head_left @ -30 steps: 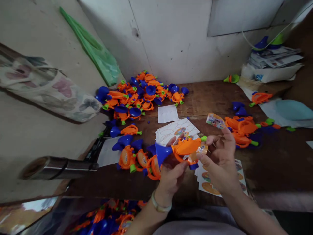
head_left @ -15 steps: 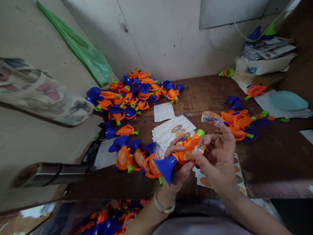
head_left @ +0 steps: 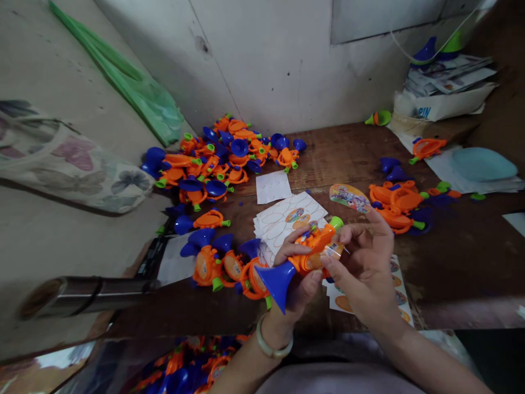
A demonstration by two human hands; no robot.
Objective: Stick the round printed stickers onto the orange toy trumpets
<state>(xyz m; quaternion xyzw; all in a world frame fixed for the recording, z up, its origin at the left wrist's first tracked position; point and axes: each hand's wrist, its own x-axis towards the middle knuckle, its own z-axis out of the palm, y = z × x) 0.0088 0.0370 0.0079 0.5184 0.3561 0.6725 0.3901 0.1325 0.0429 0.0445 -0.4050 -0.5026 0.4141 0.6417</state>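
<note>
A toy trumpet (head_left: 278, 282) with an orange body, blue bell and lime-green mouthpiece is tilted in my left hand (head_left: 302, 293), whose fingers and thumb wrap round its body. My right hand (head_left: 371, 271) is at the trumpet's side, thumb and fingers closed on a shiny orange sticker (head_left: 335, 250) that bears a barcode and is partly raised off the body. A second, oval picture sticker (head_left: 348, 198) clings to a raised fingertip of the same hand. Beneath the hands lie sticker sheets (head_left: 274, 221), many of their ovals peeled, and another sheet (head_left: 340, 302) partly covered by my right hand.
Toy trumpets (head_left: 232, 156) are heaped at the back left, with several more (head_left: 233, 266) lined up nearer. Others (head_left: 396, 202) lie on the right by a light-blue dish (head_left: 484, 164). A metal cylinder (head_left: 90, 293) juts in at left. More trumpets (head_left: 184, 366) lie below the table edge.
The oval sticker on the raised fingertip has shifted slightly left and turned. The whole view has moved a little; both hands keep their hold.
</note>
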